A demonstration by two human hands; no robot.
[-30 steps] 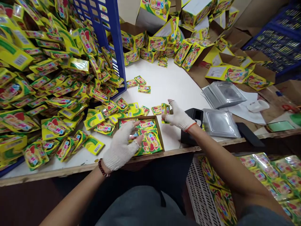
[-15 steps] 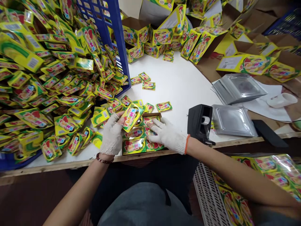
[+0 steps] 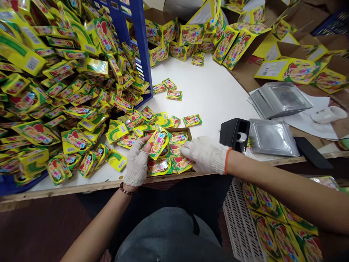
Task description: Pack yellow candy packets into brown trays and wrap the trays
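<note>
1. Left hand [image 3: 136,165]: gloved in white knit with the fingertips cut away. The bare fingers [image 3: 146,148] pinch a yellow sachet [image 3: 157,142] by its lower left edge and hold it tilted above the tray.
2. Right hand [image 3: 205,155]: gloved in white knit with an orange cuff. The hand lies palm down over the right part of the tray, fingers slightly spread, fingertips resting on the sachets packed inside. No item is clamped between them.
3. Cardboard tray [image 3: 188,133]: a shallow brown tray at the front edge of the white surface [image 3: 212,98], directly between the two hands. It holds flat yellow sachets with red and green print, lying side by side and partly overlapping.
4. Sachet pile [image 3: 62,94]: a large heap of the same sachets covers the left part of the surface and reaches the tray's left side.
5. Blue crate [image 3: 137,40]: stands tipped behind the pile, with sachets spilling from it.
6. Loose sachets [image 3: 192,120]: several lie singly on the surface just beyond the tray.
7. Black dispenser [image 3: 234,134]: stands just to the right of the right hand, with a white roll in its opening.
8. Clear plastic bags [image 3: 272,136]: lie flat to the right of the dispenser.
9. Yellow cartons [image 3: 289,71]: open and folded cartons lie along the far edge and the right side of the surface.
</note>
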